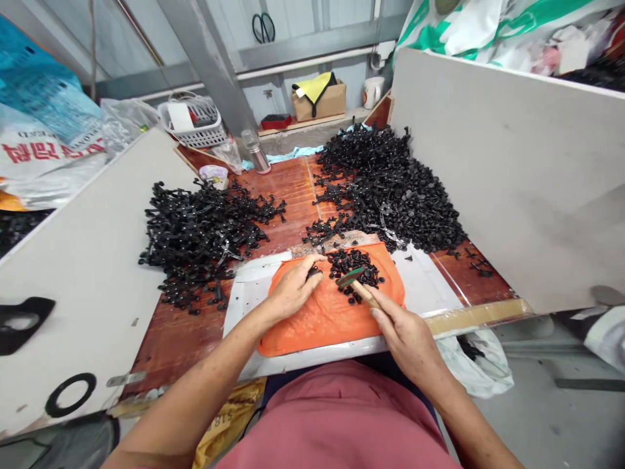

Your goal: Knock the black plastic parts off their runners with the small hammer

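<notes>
An orange cloth (317, 322) lies on a white board at the table's near edge, with a cluster of small round black parts (364, 266) on its upper part. My right hand (403, 329) is closed around the wooden handle of a small tool with a green head (350, 278), which is over the near side of the cluster. To the left of the cluster, my left hand (297, 286) rests on the cloth with fingers curled; small black parts show at its fingertips.
A tangled heap of black parts (195, 228) lies to the left, a larger one (390, 189) at the back right. White panels (502, 143) flank the reddish table. Behind stand a metal flask (256, 153), a plastic basket (198, 124) and a cardboard box (329, 103).
</notes>
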Available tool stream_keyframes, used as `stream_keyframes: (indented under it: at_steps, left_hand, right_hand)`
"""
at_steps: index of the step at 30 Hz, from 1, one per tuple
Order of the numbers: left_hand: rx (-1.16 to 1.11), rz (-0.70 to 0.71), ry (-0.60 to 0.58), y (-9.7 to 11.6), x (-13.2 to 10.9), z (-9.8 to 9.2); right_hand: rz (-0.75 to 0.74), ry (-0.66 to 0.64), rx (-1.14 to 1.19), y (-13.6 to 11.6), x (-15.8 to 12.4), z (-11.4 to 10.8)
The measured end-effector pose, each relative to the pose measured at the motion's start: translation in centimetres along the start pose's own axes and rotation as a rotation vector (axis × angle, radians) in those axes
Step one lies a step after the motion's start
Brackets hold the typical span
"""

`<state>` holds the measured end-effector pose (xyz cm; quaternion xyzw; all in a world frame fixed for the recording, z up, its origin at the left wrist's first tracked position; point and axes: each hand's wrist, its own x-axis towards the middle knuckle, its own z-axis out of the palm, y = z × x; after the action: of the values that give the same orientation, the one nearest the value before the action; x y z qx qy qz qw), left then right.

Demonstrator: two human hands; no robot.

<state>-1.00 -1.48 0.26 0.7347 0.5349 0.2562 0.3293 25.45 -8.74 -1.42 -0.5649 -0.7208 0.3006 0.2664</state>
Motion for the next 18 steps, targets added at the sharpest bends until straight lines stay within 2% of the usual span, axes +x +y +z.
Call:
stream_keyframes:
  at_steps: [4,8,11,13,18]
  left_hand:
    - [-0.103,-0.063,-0.008,-0.8,0.4,-0.5]
    - [-0.452,-0.269,-0.06,-1.4,1.3,1.0]
    - [-0.627,-0.368,-0.012,-1.5,1.8,2.1]
    - [-0.642,-0.393,0.026,-1.6,2.0,2.5]
    - [-0.585,-0.413,0.027,-1.8,1.9,2.8]
  right_hand:
    - [0.065,0.057,0.004,2.6,-0.9,-0.8]
    - [0.145,0.133,-0.032,5.3,-1.5,-1.1]
    - [0.158,0.15,-0.03,6.5,-1.5,-1.0]
    - [0.151,0.15,-0.018,6.8,-1.4,-1.0]
    - [0.135,0.169,0.001,6.6,-1.3,-1.0]
